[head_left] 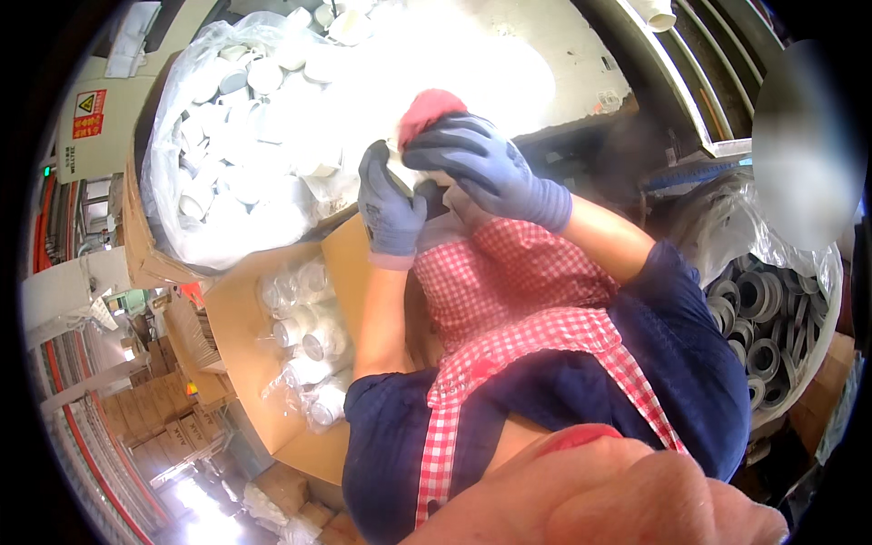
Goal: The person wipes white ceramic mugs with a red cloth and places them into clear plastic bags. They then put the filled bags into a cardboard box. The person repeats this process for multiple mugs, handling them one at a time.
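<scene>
My right hand (pixel 486 168), in a grey-blue glove with dark fingertips, is closed on a bunched red cloth (pixel 431 111). Facing it, my left hand (pixel 391 204), gloved alike, curls its fingers and thumb around a white piece (pixel 397 170). Glare and the gloves hide most of that piece, so its exact shape cannot be made out. The cloth is close above the piece; whether they touch is unclear. Beyond my left hand, many white plastic pipe fittings (pixel 263 76) fill a large box lined with a clear bag (pixel 168 173).
An open cardboard box (pixel 238 318) with bagged white fittings (pixel 313 341) stands at the lower left. At the right, a round bagged container (pixel 822 336) holds grey ring-shaped parts (pixel 761 357). Metal rails (pixel 713 54) are at the upper right, beside a brightly lit surface (pixel 581 68).
</scene>
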The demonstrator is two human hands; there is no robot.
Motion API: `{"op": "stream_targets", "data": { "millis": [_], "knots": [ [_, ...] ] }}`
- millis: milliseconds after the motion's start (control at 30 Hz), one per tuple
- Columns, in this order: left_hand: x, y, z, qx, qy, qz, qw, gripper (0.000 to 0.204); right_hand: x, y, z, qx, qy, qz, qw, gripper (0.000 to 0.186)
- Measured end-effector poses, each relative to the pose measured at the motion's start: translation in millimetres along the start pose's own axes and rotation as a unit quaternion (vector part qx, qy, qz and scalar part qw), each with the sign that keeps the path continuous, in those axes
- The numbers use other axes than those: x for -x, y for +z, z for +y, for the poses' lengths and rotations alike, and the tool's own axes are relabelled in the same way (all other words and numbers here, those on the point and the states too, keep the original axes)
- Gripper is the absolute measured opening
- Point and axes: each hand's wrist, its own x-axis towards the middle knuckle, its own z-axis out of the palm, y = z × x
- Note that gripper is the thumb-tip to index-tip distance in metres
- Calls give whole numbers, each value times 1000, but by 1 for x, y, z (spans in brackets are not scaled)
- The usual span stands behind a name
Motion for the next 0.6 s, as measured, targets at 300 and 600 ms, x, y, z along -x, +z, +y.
{"op": "stream_targets", "data": {
  "millis": [300, 600],
  "knots": [
    [-21, -24, -22, -145, 277, -8, 950, 71, -25, -103, 104, -315, 380, -83, 866, 37],
    [-31, -19, -11, -161, 284, -36, 945, 68, -42, -67, 85, -195, 134, -166, 957, 39]
  ]
}}
